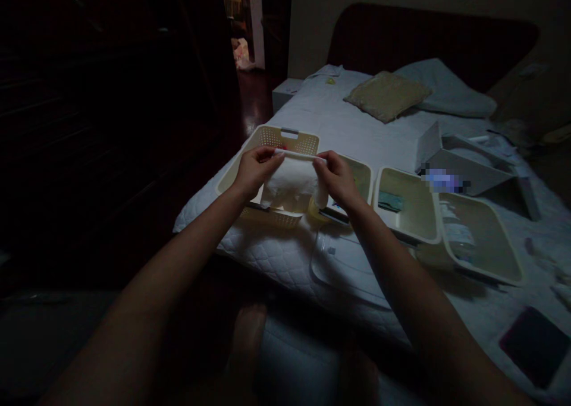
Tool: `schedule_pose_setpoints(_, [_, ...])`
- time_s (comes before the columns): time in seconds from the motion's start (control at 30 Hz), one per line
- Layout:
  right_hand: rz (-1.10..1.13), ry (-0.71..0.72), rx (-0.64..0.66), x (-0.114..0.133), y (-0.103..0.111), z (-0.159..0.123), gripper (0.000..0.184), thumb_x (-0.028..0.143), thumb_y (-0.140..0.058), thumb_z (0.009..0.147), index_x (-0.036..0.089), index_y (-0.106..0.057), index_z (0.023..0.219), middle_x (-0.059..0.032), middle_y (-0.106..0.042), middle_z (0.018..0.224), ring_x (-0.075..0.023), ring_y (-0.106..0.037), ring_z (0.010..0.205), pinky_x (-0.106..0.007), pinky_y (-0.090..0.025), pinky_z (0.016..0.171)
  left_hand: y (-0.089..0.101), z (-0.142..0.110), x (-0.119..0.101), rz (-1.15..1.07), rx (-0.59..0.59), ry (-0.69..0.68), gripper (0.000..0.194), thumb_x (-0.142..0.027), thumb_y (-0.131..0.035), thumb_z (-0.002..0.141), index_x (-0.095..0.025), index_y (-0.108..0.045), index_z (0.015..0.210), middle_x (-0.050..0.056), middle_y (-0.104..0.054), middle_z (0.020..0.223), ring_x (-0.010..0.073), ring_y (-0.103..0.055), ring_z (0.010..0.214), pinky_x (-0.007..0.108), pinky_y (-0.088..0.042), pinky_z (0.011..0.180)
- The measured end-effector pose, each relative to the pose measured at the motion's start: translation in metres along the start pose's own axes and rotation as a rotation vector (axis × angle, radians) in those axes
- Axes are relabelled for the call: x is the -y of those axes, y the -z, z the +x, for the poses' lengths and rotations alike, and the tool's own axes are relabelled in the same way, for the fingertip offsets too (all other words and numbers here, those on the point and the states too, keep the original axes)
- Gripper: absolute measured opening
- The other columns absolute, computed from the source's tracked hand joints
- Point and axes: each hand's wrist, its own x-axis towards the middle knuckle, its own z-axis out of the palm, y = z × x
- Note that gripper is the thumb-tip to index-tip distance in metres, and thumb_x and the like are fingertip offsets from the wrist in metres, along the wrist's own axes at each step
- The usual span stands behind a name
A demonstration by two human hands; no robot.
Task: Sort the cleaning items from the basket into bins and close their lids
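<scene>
A small white cloth (pixel 292 180) hangs between my two hands, stretched along its top edge. My left hand (pixel 257 169) pinches its upper left corner, and my right hand (pixel 334 174) pinches the upper right one. Its exact kind is hard to make out in the dim light. Just beyond the cloth stands a cream basket with holes in its wall (pixel 307 142), partly hidden by the cloth and my left hand. Behind my right hand is a cream bin (pixel 363 171), its contents mostly covered.
Farther right, one bin (pixel 422 216) holds a green packet (pixel 391 201), another bin (pixel 495 245) a clear bottle (pixel 459 233). A clear lid (pixel 343 263) lies on the bed (pixel 250 257) in front. An opened box (pixel 477 174), pillows (pixel 388 96) and a dark flat object (pixel 535 345) also lie there.
</scene>
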Motion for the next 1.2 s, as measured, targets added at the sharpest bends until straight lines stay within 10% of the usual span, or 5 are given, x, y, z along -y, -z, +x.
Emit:
schedule_pose_setpoints(0.63, [0.384,-0.216,0.128,0.009,-0.01,-0.004,0.05,0.048,-0.074,0.061,0.02,-0.06,0.1,-0.005,-0.066,0.097,-0.0199,-0.061,0.091,-0.035,-0.051,0.081,0.002,0.004,0.0,-0.163,-0.009,0.035,0.028,-0.033,-0.073,0.063,-0.015,-0.06,0.08,0.0,-0.063,0.074,0.0126,-0.06,0.07,0.024,-0.047,0.065])
schedule_pose_setpoints(1.0, [0.28,-0.065,-0.008,0.021,-0.007,0.002,0.044,0.05,-0.061,0.075,0.025,-0.052,0.11,-0.0056,-0.062,0.103,-0.0202,-0.059,0.096,-0.036,-0.05,0.08,-0.002,-0.009,-0.001,-0.353,0.39,0.313,0.04,-0.041,-0.067,0.071,-0.013,-0.064,0.1,0.01,-0.068,0.098,0.0245,-0.061,0.099,0.035,-0.049,0.084])
schedule_pose_setpoints(1.2, [0.256,-0.144,0.022,0.011,-0.002,-0.003,0.043,0.048,-0.061,0.074,0.025,-0.053,0.11,-0.0053,-0.064,0.103,-0.0196,-0.06,0.093,-0.036,-0.051,0.079,-0.006,-0.009,0.01,-0.293,0.346,0.319,0.038,-0.033,-0.075,0.064,-0.01,-0.065,0.093,0.009,-0.07,0.091,0.0186,-0.065,0.083,0.028,-0.05,0.077])
